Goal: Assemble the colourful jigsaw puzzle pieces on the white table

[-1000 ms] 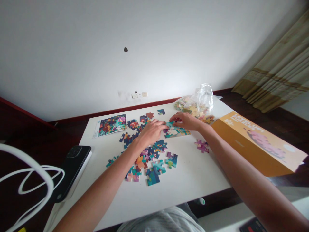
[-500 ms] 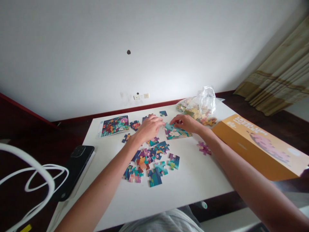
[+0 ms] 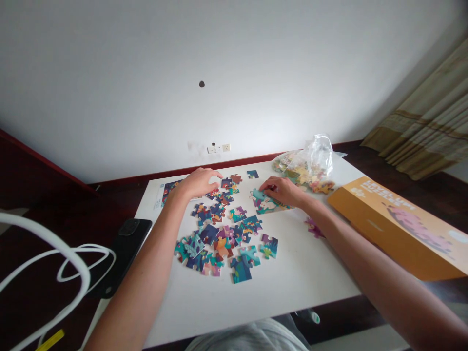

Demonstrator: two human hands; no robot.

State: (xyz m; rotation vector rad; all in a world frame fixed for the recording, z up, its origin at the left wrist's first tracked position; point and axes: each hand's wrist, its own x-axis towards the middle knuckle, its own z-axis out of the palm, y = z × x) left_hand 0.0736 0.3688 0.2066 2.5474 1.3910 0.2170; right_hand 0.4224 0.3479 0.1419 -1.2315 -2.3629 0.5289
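Note:
My left hand [image 3: 199, 184] hovers at the far side of the table, partly covering a printed picture card [image 3: 167, 191], and holds nothing. My right hand [image 3: 282, 191] curls down onto an assembled jigsaw section [image 3: 268, 204] showing a white rabbit on teal. Its fingertips sit at the section's left edge. Between my hands and nearer me lies a scattered heap of loose jigsaw pieces [image 3: 223, 246] in teal, navy, orange and purple. A purple piece [image 3: 313, 228] lies apart, partly hidden by my right forearm.
The white table [image 3: 303, 278] holds a clear plastic bag of pieces [image 3: 319, 165] at the back right and an orange puzzle box [image 3: 398, 229] overhanging the right edge. A black phone [image 3: 124, 253] lies at the left edge, beside a white cable [image 3: 54, 261].
My left hand has moved left, away from the assembled section, to the picture card. The loose pieces on the left now lie differently. My right hand stays on the section.

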